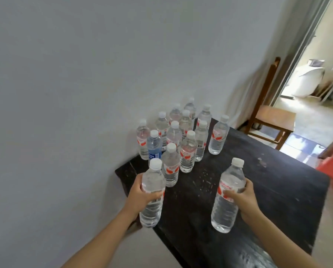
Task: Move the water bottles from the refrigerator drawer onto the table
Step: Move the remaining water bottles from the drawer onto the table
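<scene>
Head view, looking down over a dark table pushed against a pale wall. Left hand wrapped around the middle of a clear bottle, fingers closed on it at label height; cap up, long axis near upright with a slight lean. Its base sits at the near left edge of the table; cannot tell whether it touches the top or hangs just above it. Right hand closed the same way around a second bottle, gripping from the right side, cap up, axis upright with the top leaning a little away from the person; base over open tabletop, contact uncertain. Standing group of bottles fills the far left corner by the wall, one with a blue label among them; one bottle stands a little apart on the group's right. The left-hand bottle is just beside the nearest of the group, so that hand is closer to the cluster; the right-hand bottle is well apart from it, with bare table ahead and to its left. Judgement: both should go straight down along their own axes, and the left one needs care not to knock its neighbour. Wooden chair beyond the table, doorway at far right. The refrigerator drawer is not in view.
</scene>
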Action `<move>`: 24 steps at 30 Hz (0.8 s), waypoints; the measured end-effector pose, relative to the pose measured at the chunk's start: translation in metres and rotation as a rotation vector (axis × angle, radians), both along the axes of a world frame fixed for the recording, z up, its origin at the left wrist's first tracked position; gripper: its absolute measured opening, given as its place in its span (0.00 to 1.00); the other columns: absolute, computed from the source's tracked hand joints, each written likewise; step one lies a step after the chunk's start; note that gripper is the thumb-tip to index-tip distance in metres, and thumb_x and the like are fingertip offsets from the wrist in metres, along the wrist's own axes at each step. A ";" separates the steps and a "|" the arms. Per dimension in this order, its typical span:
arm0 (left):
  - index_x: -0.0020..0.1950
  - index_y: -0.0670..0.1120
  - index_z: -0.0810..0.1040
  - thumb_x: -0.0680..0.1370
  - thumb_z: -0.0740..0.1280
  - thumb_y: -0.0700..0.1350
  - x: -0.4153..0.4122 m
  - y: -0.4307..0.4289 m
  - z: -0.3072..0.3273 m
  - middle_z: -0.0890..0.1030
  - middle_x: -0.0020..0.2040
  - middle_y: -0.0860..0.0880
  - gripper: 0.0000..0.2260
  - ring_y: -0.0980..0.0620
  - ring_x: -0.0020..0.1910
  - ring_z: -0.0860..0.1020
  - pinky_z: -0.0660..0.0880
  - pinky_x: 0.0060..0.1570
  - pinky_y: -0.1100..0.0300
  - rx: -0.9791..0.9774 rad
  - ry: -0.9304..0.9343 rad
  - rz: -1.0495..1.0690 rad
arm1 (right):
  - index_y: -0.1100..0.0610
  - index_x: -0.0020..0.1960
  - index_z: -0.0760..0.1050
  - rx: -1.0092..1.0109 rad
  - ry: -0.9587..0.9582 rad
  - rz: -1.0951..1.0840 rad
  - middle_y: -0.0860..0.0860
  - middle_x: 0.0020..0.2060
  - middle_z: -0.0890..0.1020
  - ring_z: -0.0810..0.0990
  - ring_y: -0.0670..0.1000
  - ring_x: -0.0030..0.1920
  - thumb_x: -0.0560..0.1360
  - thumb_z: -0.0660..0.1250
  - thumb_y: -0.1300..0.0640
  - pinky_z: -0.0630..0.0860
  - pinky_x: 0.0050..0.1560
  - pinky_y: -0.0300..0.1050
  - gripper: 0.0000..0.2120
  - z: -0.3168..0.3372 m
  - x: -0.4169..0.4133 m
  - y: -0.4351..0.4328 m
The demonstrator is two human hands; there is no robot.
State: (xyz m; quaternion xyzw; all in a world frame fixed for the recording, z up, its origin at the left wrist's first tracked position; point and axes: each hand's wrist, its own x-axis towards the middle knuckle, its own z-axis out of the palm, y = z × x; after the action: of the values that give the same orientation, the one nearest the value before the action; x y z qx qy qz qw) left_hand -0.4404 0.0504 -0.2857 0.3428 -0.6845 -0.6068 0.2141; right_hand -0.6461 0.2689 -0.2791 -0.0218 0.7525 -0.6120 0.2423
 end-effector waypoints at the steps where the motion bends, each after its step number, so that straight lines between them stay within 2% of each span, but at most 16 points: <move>1: 0.53 0.55 0.68 0.56 0.79 0.46 -0.005 -0.004 -0.001 0.77 0.53 0.50 0.31 0.53 0.52 0.77 0.74 0.54 0.56 -0.006 0.008 -0.015 | 0.54 0.67 0.61 0.004 -0.005 -0.013 0.57 0.59 0.73 0.74 0.59 0.58 0.64 0.74 0.70 0.72 0.60 0.61 0.37 0.000 0.000 0.002; 3: 0.53 0.55 0.68 0.61 0.79 0.37 -0.018 -0.006 -0.002 0.76 0.53 0.51 0.29 0.55 0.52 0.76 0.73 0.52 0.59 -0.009 0.037 -0.049 | 0.55 0.67 0.61 0.006 0.002 -0.037 0.57 0.58 0.73 0.75 0.59 0.57 0.64 0.73 0.70 0.73 0.60 0.60 0.37 0.000 -0.002 0.007; 4: 0.53 0.56 0.68 0.60 0.79 0.37 -0.023 -0.007 -0.005 0.76 0.52 0.52 0.30 0.56 0.51 0.76 0.73 0.52 0.59 -0.017 0.043 -0.058 | 0.55 0.67 0.61 0.009 0.006 -0.042 0.58 0.58 0.73 0.75 0.59 0.57 0.64 0.73 0.70 0.73 0.59 0.59 0.36 0.000 -0.002 0.009; 8: 0.52 0.57 0.69 0.52 0.78 0.50 -0.055 0.005 -0.016 0.77 0.51 0.55 0.32 0.59 0.51 0.77 0.73 0.51 0.61 -0.053 0.049 -0.110 | 0.55 0.66 0.61 0.044 0.043 -0.087 0.57 0.57 0.74 0.75 0.59 0.56 0.64 0.73 0.70 0.73 0.59 0.60 0.36 0.002 -0.009 0.022; 12: 0.59 0.51 0.69 0.60 0.79 0.39 -0.091 0.032 -0.033 0.76 0.56 0.50 0.32 0.52 0.56 0.75 0.71 0.60 0.54 -0.019 0.084 -0.055 | 0.53 0.65 0.61 0.056 0.060 -0.115 0.58 0.57 0.74 0.76 0.60 0.56 0.64 0.74 0.69 0.73 0.59 0.62 0.36 0.005 -0.020 0.036; 14: 0.59 0.50 0.69 0.62 0.78 0.35 -0.105 0.044 -0.036 0.76 0.55 0.51 0.30 0.51 0.57 0.74 0.70 0.60 0.54 0.015 0.106 0.005 | 0.54 0.66 0.61 0.052 0.079 -0.107 0.57 0.57 0.73 0.75 0.60 0.56 0.64 0.74 0.69 0.73 0.60 0.62 0.36 0.010 -0.026 0.042; 18: 0.56 0.49 0.69 0.62 0.77 0.33 -0.117 0.056 -0.045 0.74 0.51 0.57 0.29 0.54 0.53 0.74 0.71 0.58 0.57 0.007 0.095 0.050 | 0.52 0.65 0.60 0.107 0.147 0.006 0.54 0.58 0.73 0.74 0.57 0.58 0.64 0.75 0.68 0.72 0.63 0.60 0.36 0.017 -0.041 0.044; 21: 0.60 0.50 0.68 0.62 0.78 0.36 -0.114 0.050 -0.051 0.75 0.55 0.52 0.31 0.51 0.58 0.74 0.70 0.62 0.53 0.002 0.055 0.070 | 0.50 0.63 0.60 0.170 0.190 0.139 0.51 0.56 0.72 0.73 0.54 0.59 0.64 0.75 0.67 0.72 0.62 0.55 0.36 0.019 -0.049 0.035; 24: 0.60 0.54 0.67 0.62 0.78 0.37 -0.112 0.049 -0.051 0.74 0.59 0.50 0.33 0.51 0.59 0.72 0.69 0.63 0.54 0.005 0.003 0.069 | 0.48 0.61 0.59 0.201 0.205 0.275 0.46 0.52 0.74 0.74 0.52 0.57 0.63 0.75 0.67 0.73 0.61 0.53 0.36 0.015 -0.057 0.018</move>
State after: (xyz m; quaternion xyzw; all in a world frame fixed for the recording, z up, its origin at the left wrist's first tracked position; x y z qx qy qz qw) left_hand -0.5524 0.0990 -0.3365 0.3658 -0.6706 -0.6010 0.2350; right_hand -0.7028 0.2866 -0.2643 -0.1622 0.8204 -0.4896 0.2467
